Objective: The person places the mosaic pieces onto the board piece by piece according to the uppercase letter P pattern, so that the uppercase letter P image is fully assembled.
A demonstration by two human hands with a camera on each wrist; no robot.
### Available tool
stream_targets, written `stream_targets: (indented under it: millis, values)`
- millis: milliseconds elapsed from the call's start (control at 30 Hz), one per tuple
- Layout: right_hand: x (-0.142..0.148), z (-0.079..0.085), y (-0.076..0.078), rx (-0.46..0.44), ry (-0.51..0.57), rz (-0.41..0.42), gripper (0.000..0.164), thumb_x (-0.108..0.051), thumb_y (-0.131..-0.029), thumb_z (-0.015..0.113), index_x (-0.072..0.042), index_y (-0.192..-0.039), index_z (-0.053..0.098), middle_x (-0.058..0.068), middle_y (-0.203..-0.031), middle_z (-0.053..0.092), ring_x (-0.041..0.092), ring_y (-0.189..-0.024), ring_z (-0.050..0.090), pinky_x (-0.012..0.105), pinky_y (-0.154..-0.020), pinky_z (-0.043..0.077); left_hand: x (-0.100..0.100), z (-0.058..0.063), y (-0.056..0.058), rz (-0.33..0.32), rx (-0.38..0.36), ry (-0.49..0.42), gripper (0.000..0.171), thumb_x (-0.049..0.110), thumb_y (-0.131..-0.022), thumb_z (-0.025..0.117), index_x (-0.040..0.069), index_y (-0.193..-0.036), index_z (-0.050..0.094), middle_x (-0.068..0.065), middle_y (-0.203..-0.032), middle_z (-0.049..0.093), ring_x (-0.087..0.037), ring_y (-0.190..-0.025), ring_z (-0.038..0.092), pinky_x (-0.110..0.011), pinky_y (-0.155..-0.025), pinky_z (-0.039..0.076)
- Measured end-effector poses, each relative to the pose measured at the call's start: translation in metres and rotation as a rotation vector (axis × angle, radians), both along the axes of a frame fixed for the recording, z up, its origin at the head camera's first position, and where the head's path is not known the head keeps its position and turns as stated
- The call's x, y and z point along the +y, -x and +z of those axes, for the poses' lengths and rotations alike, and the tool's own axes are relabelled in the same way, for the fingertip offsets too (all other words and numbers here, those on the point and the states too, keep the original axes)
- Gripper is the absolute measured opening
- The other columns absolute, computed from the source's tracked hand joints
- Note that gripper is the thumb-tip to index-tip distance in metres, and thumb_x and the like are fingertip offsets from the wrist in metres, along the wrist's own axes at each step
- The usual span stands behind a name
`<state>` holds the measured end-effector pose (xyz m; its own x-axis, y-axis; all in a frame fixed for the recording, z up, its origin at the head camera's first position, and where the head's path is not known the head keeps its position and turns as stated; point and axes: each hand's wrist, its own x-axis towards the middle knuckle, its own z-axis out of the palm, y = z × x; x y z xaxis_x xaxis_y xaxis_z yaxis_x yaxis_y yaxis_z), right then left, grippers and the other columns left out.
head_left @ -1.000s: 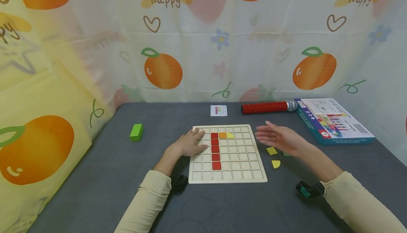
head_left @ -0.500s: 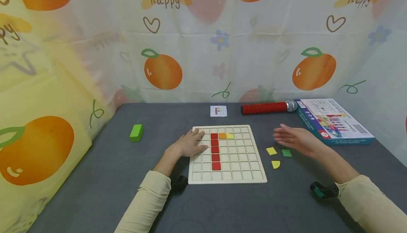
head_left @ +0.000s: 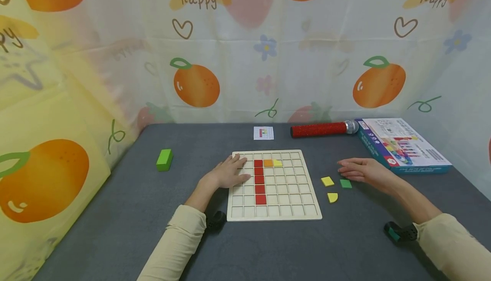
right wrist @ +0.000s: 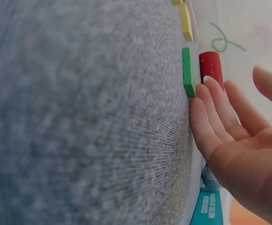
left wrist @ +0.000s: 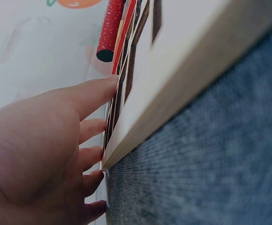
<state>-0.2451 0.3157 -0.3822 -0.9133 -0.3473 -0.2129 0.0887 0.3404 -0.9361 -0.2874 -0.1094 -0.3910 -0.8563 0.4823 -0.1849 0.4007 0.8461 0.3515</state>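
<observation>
A pale wooden grid board [head_left: 285, 212] lies mid-table. Set in its cells are a column of several red square tiles [head_left: 260, 179], then an orange tile [head_left: 268, 163] and a yellow tile [head_left: 278, 163] at the top. My left hand [head_left: 227, 173] rests on the board's upper left edge with fingers spread. To the right of the board, my right hand [head_left: 362, 170] is just beyond a green tile [head_left: 346, 183], fingers extended and holding nothing. Beside the green tile lie a yellow square tile [head_left: 327, 181] and a yellow rounded tile [head_left: 332, 197].
A green block [head_left: 164, 160] stands at the left. Along the back are a small pattern card [head_left: 263, 133], a red glittery microphone [head_left: 320, 129] and a teal box [head_left: 402, 146]. A printed cloth [head_left: 230, 59] hangs behind the table.
My right hand has moved right, away from the board, and turned lower toward the table, uncovering the green tile. The left hand and the tiles stay put.
</observation>
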Motion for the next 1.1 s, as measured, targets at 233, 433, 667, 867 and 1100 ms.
stream_targets:
  millis: [233, 433, 667, 867, 1100]
  values:
    - [0.0012, -0.0017, -0.0028, 0.121, -0.165, 0.071, 0.052, -0.021, -0.098, 0.057, 0.008, -0.138, 0.042, 0.026, -0.130, 0.051, 0.021, -0.110, 0.058, 0.027, -0.088, 0.048, 0.0004, 0.0007, -0.0003, 0.002, -0.001, -0.004, 0.067, 0.041, -0.098, 0.049, 0.007, -0.151, 0.028, -0.019, -0.155, 0.016, -0.038, -0.142, 0.010, -0.058, -0.108, 0.015]
    - [0.0004, -0.0010, -0.0056, 0.199, -0.199, 0.158, 0.048, -0.009, -0.093, 0.062, 0.011, -0.133, 0.045, 0.026, -0.122, 0.056, 0.035, -0.110, 0.057, 0.027, -0.086, 0.049, 0.0004, 0.0003, -0.0001, 0.003, 0.006, -0.001, 0.066, 0.041, -0.098, 0.049, 0.007, -0.151, 0.028, -0.019, -0.155, 0.017, -0.038, -0.142, 0.010, -0.057, -0.109, 0.015]
    - [-0.0008, -0.0024, -0.0075, 0.284, -0.257, 0.214, 0.044, -0.005, -0.089, 0.066, 0.010, -0.128, 0.051, 0.020, -0.114, 0.061, 0.026, -0.101, 0.060, 0.022, -0.082, 0.049, 0.0008, 0.0010, -0.0010, 0.002, 0.005, -0.006, 0.066, 0.041, -0.098, 0.050, 0.006, -0.150, 0.029, -0.019, -0.155, 0.017, -0.038, -0.142, 0.010, -0.057, -0.108, 0.015]
    - [-0.0027, -0.0030, -0.0079, 0.349, -0.329, 0.208, 0.042, -0.004, -0.086, 0.070, 0.009, -0.123, 0.055, 0.013, -0.103, 0.062, 0.023, -0.091, 0.058, 0.021, -0.077, 0.049, 0.0001, -0.0002, 0.0001, 0.000, 0.011, -0.007, 0.066, 0.041, -0.098, 0.050, 0.006, -0.150, 0.030, -0.019, -0.155, 0.018, -0.038, -0.142, 0.010, -0.058, -0.108, 0.016]
    - [-0.0018, -0.0029, -0.0088, 0.330, -0.360, 0.185, 0.044, -0.004, -0.085, 0.071, 0.009, -0.124, 0.054, 0.010, -0.096, 0.060, 0.022, -0.086, 0.056, 0.022, -0.075, 0.049, 0.0005, -0.0010, 0.0000, 0.001, 0.011, -0.006, 0.066, 0.042, -0.098, 0.050, 0.007, -0.150, 0.030, -0.019, -0.155, 0.018, -0.038, -0.142, 0.011, -0.059, -0.108, 0.016]
